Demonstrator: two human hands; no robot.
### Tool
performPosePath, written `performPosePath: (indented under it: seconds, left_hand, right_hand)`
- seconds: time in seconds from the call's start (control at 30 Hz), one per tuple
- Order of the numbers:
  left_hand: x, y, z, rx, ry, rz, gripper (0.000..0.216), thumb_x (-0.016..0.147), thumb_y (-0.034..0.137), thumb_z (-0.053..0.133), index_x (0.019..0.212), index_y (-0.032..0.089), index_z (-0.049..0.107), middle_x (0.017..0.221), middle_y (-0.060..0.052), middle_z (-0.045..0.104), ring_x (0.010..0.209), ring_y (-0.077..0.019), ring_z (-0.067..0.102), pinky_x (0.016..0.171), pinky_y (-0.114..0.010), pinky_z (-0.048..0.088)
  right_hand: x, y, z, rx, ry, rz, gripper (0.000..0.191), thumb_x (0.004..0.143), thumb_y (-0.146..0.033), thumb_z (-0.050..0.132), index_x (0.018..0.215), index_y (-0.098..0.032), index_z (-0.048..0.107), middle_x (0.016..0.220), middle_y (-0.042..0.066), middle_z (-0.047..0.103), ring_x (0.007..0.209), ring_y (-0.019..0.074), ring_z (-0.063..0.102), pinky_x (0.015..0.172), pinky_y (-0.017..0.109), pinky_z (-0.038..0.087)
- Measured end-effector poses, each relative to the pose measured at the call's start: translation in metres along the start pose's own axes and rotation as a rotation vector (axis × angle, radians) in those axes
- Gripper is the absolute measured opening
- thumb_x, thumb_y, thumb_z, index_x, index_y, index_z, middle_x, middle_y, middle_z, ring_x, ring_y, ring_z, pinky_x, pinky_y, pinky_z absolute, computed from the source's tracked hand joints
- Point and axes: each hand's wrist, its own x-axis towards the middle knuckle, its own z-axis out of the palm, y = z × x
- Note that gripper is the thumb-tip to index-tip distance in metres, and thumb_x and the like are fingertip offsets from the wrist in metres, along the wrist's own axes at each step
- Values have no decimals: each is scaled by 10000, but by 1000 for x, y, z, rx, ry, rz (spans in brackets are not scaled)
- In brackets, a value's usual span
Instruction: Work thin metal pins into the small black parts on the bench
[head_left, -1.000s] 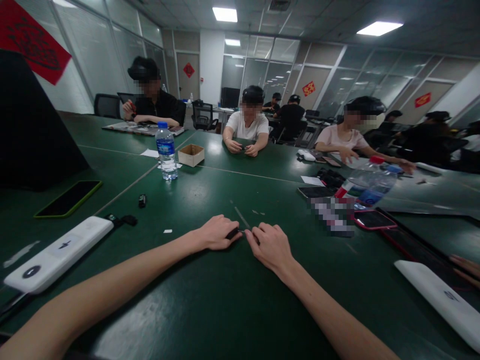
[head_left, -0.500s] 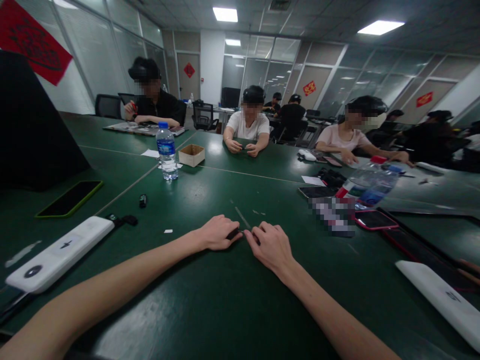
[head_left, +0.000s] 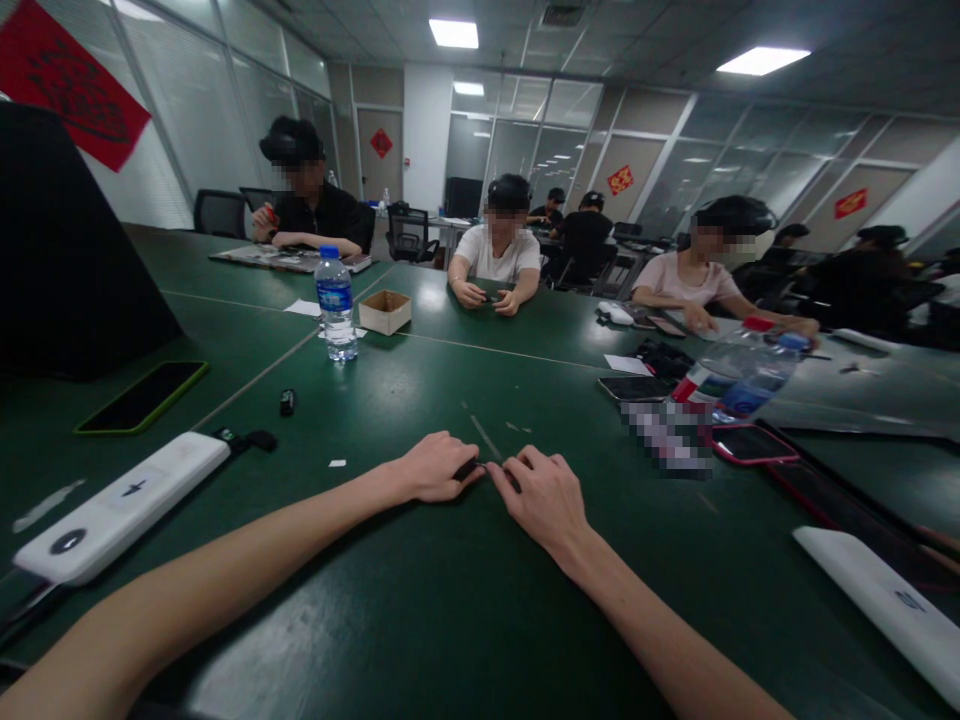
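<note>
My left hand (head_left: 433, 468) and my right hand (head_left: 546, 492) rest on the green table (head_left: 420, 600), fingertips meeting in the middle. Both are closed in a pinch on a small dark object (head_left: 469, 467) between them; most of it is hidden by the fingers. A thin pale strip (head_left: 485, 437) lies on the table just beyond my hands.
A white power bank (head_left: 120, 507) with a black plug lies at left, a green-edged phone (head_left: 142, 396) behind it. A water bottle (head_left: 335, 303) and a small cardboard box (head_left: 385, 311) stand further back. Phones and bottles crowd the right (head_left: 739, 385). Several people sit across the table.
</note>
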Motion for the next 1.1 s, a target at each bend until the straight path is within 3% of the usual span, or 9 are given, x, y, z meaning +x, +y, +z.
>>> performPosePath:
  seconds: [0.63,0.9,1.1]
  left_hand:
    - [-1,-2,1,-16,11,36,322,953,439,368,853,181,532,793,-60,645,765,-208,627,720,-329,435]
    - [3,0,-4,2,-45,-24,280,930,407,396,852,177,534,796,-75,662,761,-232,639,685,-338,445]
    - [3,1,-5,19,-36,-12,228,902,377,440,843,181,542,798,-70,664,754,-233,642,684,-336,460]
  right_hand:
    - [-1,4,-2,62,40,-14,458,939,-454,407,700,-164,668,749,31,618,573,93,449,571,256,258]
    - [-7,-25,-1,160,51,-306,386,922,-403,454,684,-169,648,752,33,621,613,95,462,619,263,284]
    - [-3,-13,0,137,-1,-120,414,948,-392,397,678,-169,618,739,30,588,602,103,452,595,258,280]
